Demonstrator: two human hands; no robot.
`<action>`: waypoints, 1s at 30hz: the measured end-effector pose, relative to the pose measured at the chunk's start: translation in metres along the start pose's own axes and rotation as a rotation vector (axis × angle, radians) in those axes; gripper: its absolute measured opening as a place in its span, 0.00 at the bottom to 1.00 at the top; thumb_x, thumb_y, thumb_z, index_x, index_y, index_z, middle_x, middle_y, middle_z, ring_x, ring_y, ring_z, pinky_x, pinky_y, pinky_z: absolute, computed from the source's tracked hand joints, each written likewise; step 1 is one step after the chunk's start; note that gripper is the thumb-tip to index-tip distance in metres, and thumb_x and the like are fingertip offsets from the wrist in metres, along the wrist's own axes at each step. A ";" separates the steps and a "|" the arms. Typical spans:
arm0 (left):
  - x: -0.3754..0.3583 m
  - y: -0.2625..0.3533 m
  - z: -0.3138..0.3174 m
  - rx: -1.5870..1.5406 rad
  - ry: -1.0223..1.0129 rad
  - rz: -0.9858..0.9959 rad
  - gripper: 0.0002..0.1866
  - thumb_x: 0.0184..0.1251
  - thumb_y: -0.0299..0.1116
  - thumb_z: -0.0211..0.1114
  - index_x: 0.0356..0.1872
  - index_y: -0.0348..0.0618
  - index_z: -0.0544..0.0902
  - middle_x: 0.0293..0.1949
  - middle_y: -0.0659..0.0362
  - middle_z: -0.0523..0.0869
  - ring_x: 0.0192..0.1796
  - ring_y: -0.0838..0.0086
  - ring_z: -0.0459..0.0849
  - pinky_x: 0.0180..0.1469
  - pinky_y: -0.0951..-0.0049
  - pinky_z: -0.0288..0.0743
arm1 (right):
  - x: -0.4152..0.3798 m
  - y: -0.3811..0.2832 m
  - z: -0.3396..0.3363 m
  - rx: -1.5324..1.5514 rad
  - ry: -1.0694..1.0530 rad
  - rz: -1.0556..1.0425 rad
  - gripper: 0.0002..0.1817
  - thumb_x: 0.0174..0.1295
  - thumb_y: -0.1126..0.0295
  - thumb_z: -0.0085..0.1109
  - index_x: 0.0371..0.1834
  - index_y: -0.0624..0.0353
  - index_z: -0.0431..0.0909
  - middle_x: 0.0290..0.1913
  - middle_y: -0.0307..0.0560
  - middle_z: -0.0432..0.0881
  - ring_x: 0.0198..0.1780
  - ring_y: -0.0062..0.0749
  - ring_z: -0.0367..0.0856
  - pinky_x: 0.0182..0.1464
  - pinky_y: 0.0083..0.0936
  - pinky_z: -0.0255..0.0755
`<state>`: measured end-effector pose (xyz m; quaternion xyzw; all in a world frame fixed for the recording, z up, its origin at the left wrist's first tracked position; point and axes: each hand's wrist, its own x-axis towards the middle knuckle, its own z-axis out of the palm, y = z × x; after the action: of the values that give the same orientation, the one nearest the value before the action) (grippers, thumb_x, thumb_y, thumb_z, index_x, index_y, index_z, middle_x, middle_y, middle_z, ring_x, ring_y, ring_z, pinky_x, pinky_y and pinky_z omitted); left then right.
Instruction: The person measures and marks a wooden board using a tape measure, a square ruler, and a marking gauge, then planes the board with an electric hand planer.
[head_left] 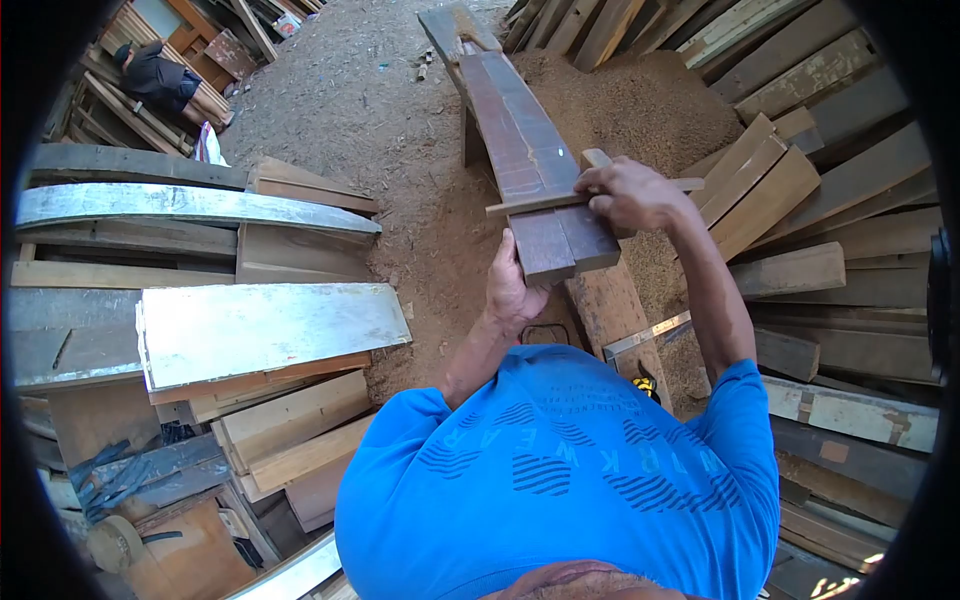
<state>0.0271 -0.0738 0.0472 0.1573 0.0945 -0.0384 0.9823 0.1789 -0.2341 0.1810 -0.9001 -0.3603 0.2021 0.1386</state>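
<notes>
Two long dark boards (545,240) lie side by side, their near ends close to my chest, on a wooden bench (440,28). Across them rests a thin wooden strip (530,204), with a small wooden block (597,158) at its right part. My right hand (632,193) has its fingers closed on the strip and block at the right edge of the boards. My left hand (513,284) holds the near left edge of the boards, thumb up along the side and fingers underneath, partly hidden.
Stacked planks (270,325) fill the left side, and more planks (850,260) lean along the right. A low board (610,300) carries a metal ruler (650,333) and a yellow-black tape measure (646,383). Another person (158,78) bends at the upper left. Sawdust (650,100) covers the ground.
</notes>
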 end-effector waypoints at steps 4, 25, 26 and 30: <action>0.004 -0.023 -0.015 -0.121 0.121 -0.013 0.29 0.83 0.53 0.40 0.69 0.41 0.72 0.63 0.51 0.81 0.61 0.57 0.83 0.65 0.51 0.76 | 0.003 -0.035 0.030 -0.213 0.019 0.297 0.26 0.64 0.47 0.63 0.51 0.59 0.83 0.49 0.62 0.83 0.59 0.56 0.79 0.60 0.47 0.74; -0.004 -0.006 -0.017 -0.299 0.137 -0.196 0.29 0.82 0.58 0.42 0.66 0.47 0.75 0.62 0.56 0.83 0.63 0.58 0.81 0.69 0.49 0.72 | 0.052 -0.032 0.074 -0.212 0.236 0.458 0.27 0.63 0.45 0.65 0.53 0.57 0.83 0.51 0.65 0.76 0.57 0.59 0.78 0.55 0.43 0.76; -0.006 -0.004 -0.018 -0.287 0.148 -0.197 0.29 0.82 0.58 0.42 0.65 0.47 0.76 0.62 0.56 0.83 0.63 0.58 0.81 0.69 0.49 0.72 | 0.053 -0.034 0.076 -0.216 0.247 0.464 0.27 0.63 0.45 0.65 0.54 0.57 0.83 0.53 0.66 0.76 0.57 0.59 0.78 0.56 0.44 0.76; -0.008 -0.005 -0.022 -0.295 0.139 -0.212 0.29 0.82 0.57 0.42 0.65 0.47 0.76 0.61 0.55 0.83 0.63 0.57 0.81 0.68 0.47 0.72 | 0.053 -0.039 0.078 -0.230 0.284 0.457 0.28 0.62 0.44 0.65 0.52 0.57 0.85 0.58 0.69 0.74 0.58 0.62 0.77 0.59 0.48 0.74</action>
<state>0.0148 -0.0714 0.0264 0.0029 0.1829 -0.1165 0.9762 0.1550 -0.1611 0.1136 -0.9870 -0.1458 0.0580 0.0356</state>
